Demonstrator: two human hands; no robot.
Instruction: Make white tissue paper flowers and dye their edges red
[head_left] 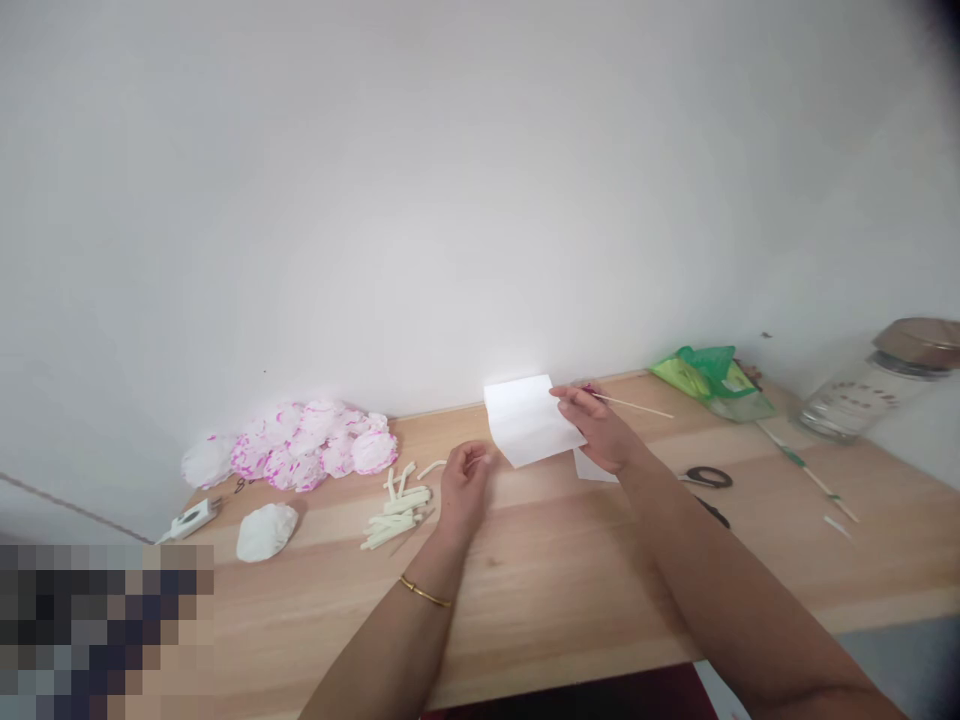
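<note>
My right hand (600, 432) pinches a white sheet of paper (529, 420) by its right edge, lifted over the table. A thin wooden stick (637, 405) points out to the right from behind the same hand; whether the fingers grip it too is unclear. Left of the paper, my left hand (465, 480) is closed with its fingertips together, and whatever may be between them is too small to make out. Beside it lies a loose pile of pale short strips (397, 515). Another piece of white paper (595, 468) lies flat under the right hand.
Pink-and-white crumpled balls (315, 445) are heaped against the wall, with a white bundle (266, 531) and a white plug adapter (193, 518) nearby. To the right are dark-handled scissors (709, 478), a green plastic packet (709, 380), a green-banded stick (806, 468) and a lidded glass jar (855, 398).
</note>
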